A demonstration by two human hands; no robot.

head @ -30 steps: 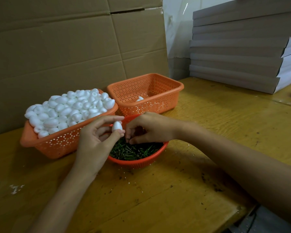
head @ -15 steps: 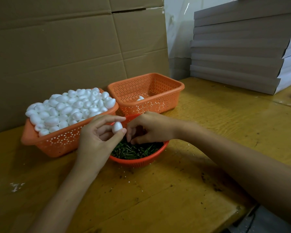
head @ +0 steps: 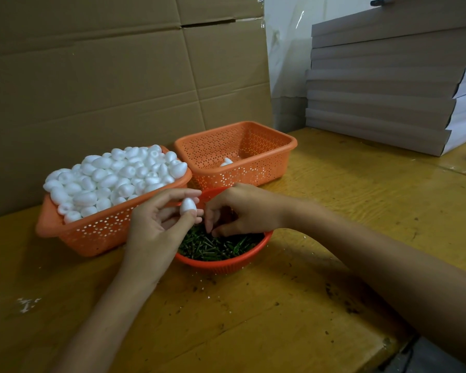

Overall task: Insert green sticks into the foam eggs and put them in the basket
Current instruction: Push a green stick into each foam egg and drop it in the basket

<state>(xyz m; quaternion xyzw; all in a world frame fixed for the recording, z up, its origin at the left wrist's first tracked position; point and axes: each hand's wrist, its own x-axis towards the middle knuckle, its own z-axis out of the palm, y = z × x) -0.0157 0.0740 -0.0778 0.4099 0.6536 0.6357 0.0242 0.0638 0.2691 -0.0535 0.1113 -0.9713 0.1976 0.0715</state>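
My left hand (head: 156, 227) pinches a white foam egg (head: 187, 206) between thumb and fingers, just above the left rim of a round orange bowl (head: 223, 265) full of green sticks (head: 218, 244). My right hand (head: 240, 210) hovers over the bowl with its fingers curled down into the sticks; whether it holds one is hidden. An orange basket (head: 97, 232) heaped with foam eggs (head: 113, 179) stands at the left. A second orange basket (head: 264, 168) behind the bowl holds one or two eggs (head: 226, 162).
The wooden table (head: 334, 211) carries white foam crumbs at the far left and dark specks near the bowl. A cardboard wall (head: 105, 76) stands behind the baskets. Stacked flat grey boxes (head: 388, 84) fill the back right.
Both hands have stayed over the bowl. The left hand has shifted the egg a little; the right fingers keep working among the sticks.
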